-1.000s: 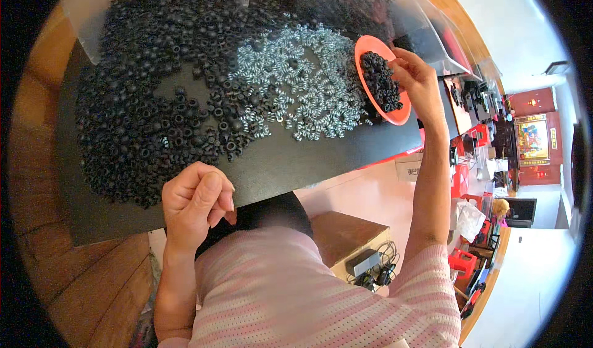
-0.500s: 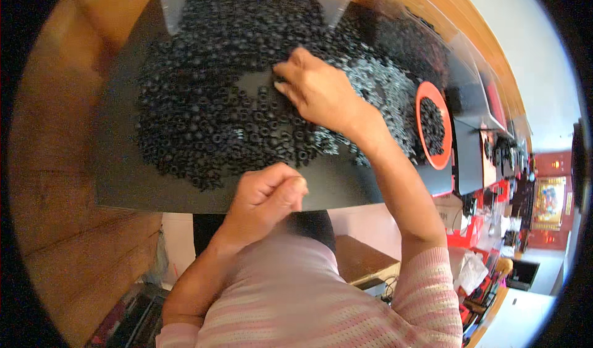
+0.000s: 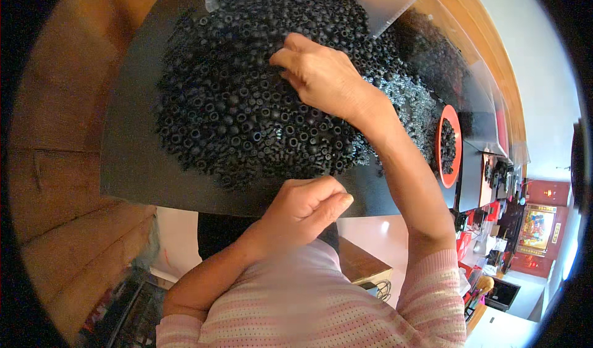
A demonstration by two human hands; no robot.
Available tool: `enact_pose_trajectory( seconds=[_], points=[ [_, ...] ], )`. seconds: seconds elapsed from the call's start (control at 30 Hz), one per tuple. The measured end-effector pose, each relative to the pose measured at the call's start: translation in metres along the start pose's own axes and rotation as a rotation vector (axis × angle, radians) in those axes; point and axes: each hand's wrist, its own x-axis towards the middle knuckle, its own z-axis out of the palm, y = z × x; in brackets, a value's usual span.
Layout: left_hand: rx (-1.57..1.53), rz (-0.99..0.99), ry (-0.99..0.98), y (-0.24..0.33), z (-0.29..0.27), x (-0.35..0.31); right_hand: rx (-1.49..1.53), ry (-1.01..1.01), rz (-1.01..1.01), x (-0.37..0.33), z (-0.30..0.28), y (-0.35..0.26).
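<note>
My right hand (image 3: 324, 79) reaches over a wide heap of small black ring-like parts (image 3: 216, 113), its fingers bent down and drawn together at the parts. Whether a part sits between those fingertips is hidden. Close to my body, at the table's near edge, my left hand (image 3: 306, 207) is closed in a fist with the thumb laid along the top. Anything inside that fist does not show. To the right of the black heap lie many small silvery pieces (image 3: 407, 104), partly behind my right forearm.
An orange-red bowl (image 3: 458, 147) holding black parts stands at the right on the dark table (image 3: 133, 172). Beyond the heap is a clear plastic bin (image 3: 404, 5) with black parts spilling from its mouth. A wooden panel (image 3: 55, 163) rises on the left.
The view has shifted somewhat. Black parts now cover the bare patch that showed beside my right hand. My left fist has moved right, still closed.
</note>
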Motion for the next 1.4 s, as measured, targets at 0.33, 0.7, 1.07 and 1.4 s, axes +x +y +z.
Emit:
enact_pose_trajectory(
  seconds=[0.33,0.7,1.07,1.4],
  points=[
    [-0.018,0.035,-0.024,0.0,-0.002,-0.001,0.069,0.039,0.046,-0.025,-0.02,0.027],
    [0.012,-0.05,-0.029,0.004,-0.003,-0.001,-0.132,-0.138,0.156,-0.021,-0.017,0.012],
    [0.078,-0.026,0.024,0.003,0.0,-0.001,-0.049,-0.064,0.148,-0.029,-0.012,0.018],
    [0.034,-0.073,0.049,-0.002,0.003,-0.001,-0.109,-0.033,0.11,-0.025,-0.006,0.017]
  ],
)
